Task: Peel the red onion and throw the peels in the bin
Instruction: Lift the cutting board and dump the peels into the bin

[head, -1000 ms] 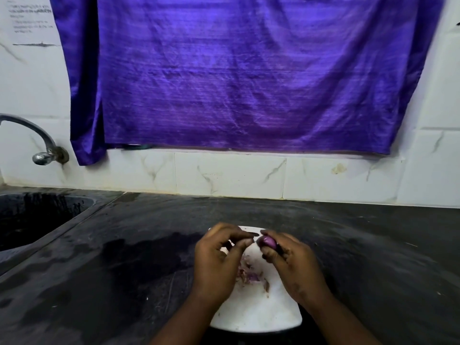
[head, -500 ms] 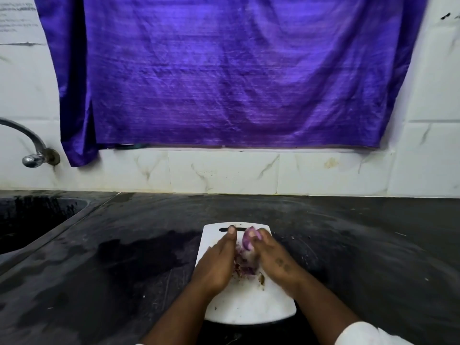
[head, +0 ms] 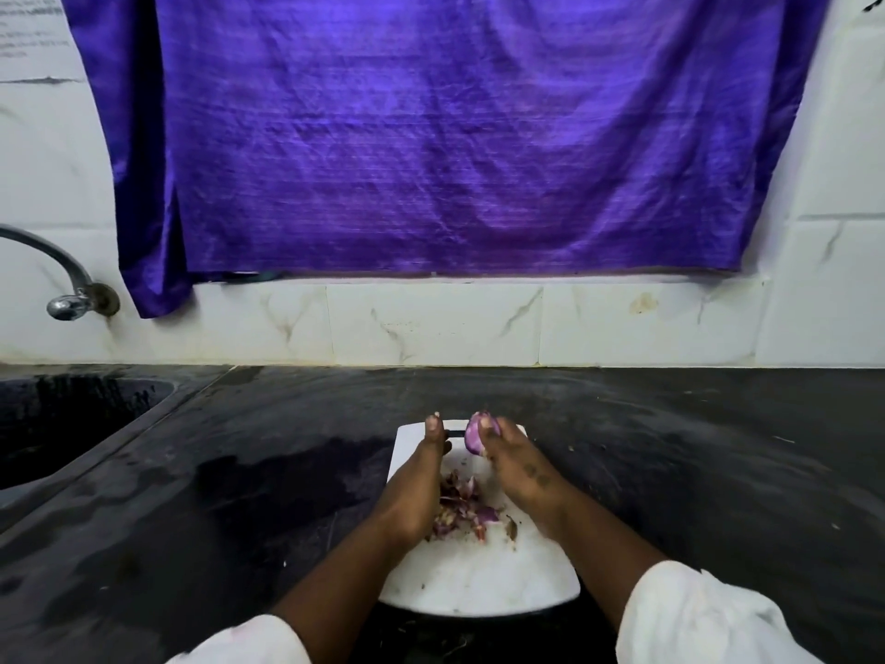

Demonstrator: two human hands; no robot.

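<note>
A white cutting board (head: 479, 582) lies on the black counter in front of me. My right hand (head: 519, 472) holds a peeled purple red onion piece (head: 475, 436) at its fingertips over the board's far end. My left hand (head: 416, 486) rests on edge on the board, fingers stretched forward and together, beside a small heap of purple and brown onion peels (head: 462, 512) that lies between both hands. No bin shows in this view.
A black sink (head: 57, 424) sits at the left with a metal tap (head: 67, 304) above it. A purple cloth (head: 431, 136) hangs on the white tiled wall behind. Wet dark patches mark the counter (head: 268, 476) left of the board.
My hands stretched forward and apart. The left hand let go of the onion and flattened beside the peels. The right hand carried the onion to the board's far end.
</note>
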